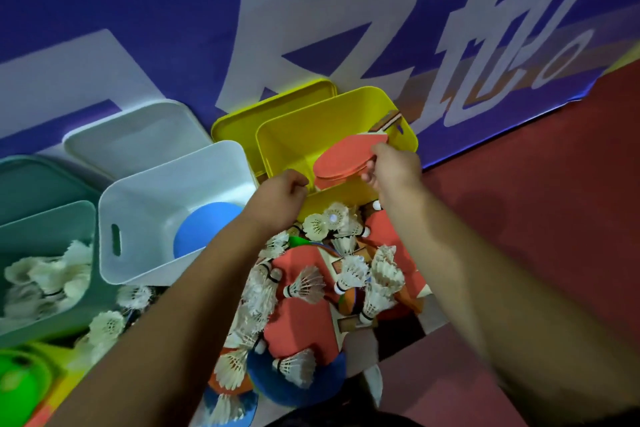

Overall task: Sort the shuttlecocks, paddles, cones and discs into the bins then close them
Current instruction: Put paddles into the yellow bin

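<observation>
My right hand (394, 170) grips a red paddle (343, 158) by its blade edge, holding it over the open yellow bin (287, 135), handle pointing to the far right corner. My left hand (280, 196) is curled at the yellow bin's near rim; whether it grips the rim I cannot tell. A white bin (138, 218) to the left holds a blue disc (204, 232). A teal bin (41, 229) at far left holds several shuttlecocks (48, 277). A pile of shuttlecocks (311, 284), red paddles (298, 326) and a blue disc (298, 388) lies on the floor between my arms.
A yellow lid (242, 114), a white lid (131, 135) and a teal lid (31, 180) lean behind their bins against a blue banner wall. Green discs (17, 388) sit at the lower left. Red floor (519, 218) stretches to the right.
</observation>
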`<state>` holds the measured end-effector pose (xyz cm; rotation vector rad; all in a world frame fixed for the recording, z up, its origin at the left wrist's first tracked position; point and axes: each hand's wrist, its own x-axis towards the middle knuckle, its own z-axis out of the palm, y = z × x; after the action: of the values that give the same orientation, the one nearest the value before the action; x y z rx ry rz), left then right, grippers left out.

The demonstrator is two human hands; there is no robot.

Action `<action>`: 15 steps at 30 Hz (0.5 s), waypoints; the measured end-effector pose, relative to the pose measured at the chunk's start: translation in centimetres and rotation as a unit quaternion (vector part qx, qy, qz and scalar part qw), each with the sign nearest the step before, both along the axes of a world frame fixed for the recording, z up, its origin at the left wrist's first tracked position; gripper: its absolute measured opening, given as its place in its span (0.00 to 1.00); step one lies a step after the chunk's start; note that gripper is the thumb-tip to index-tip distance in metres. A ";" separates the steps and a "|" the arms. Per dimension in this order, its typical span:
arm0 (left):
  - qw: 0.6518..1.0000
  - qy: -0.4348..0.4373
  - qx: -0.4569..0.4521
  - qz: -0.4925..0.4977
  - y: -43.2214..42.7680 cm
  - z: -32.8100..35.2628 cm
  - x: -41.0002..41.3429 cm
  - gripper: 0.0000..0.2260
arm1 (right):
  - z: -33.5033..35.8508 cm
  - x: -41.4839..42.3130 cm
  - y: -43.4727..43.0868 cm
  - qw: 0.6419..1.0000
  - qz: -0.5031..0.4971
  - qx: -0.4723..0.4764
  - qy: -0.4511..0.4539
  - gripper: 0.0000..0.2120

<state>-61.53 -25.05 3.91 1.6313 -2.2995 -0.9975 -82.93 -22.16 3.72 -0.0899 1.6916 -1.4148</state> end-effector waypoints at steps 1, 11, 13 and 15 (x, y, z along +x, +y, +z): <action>1.000 0.016 -0.003 0.011 1.0 0.3 1.1 0.12 | -0.6 0.3 -0.9 1.000 0.005 0.012 0.003 0.08; 0.986 0.096 0.079 0.112 8.1 -0.8 9.5 0.07 | -2.9 0.9 -3.3 0.991 0.105 0.070 0.032 0.06; 0.985 0.096 0.085 0.112 8.8 -1.3 9.9 0.07 | -2.6 1.3 -1.7 0.990 0.129 0.042 0.034 0.06; 0.987 0.091 0.087 0.104 9.5 -1.7 10.2 0.07 | -2.1 2.0 0.5 0.987 0.149 -0.001 0.052 0.08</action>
<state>-51.37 -15.60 2.20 1.7196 -1.9277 -1.2681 -80.98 -21.64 1.59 -0.4077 1.6807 -1.2050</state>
